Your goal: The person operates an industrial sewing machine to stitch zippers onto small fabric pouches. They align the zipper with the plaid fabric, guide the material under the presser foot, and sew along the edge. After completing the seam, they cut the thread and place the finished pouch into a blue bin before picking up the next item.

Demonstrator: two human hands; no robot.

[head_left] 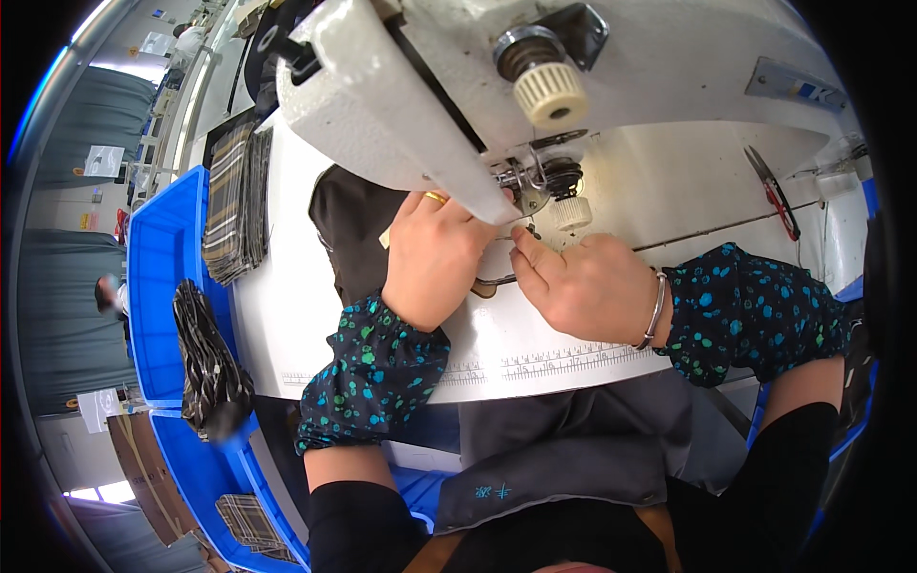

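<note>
A dark brown fabric piece (355, 224) lies on the white sewing machine bed, left of the needle area. My left hand (435, 256), with a gold ring, is closed over its right side; its fingertips are partly hidden behind the machine head. My right hand (585, 286) is closed, thumb and forefinger pinched just below the presser foot (528, 196). A narrow dark fabric edge (497, 281) with a bit of tan beside it runs between my hands. The white sewing machine (401, 105) hangs over both hands and hides the stitching spot.
Folded plaid fabric pieces (234, 205) are stacked at the left. Blue bins (167, 277) stand beside the table, with a dark striped bundle (205, 358) over their rim. Red-handled scissors (776, 196) lie at the right. A printed ruler (564, 361) follows the table's front edge.
</note>
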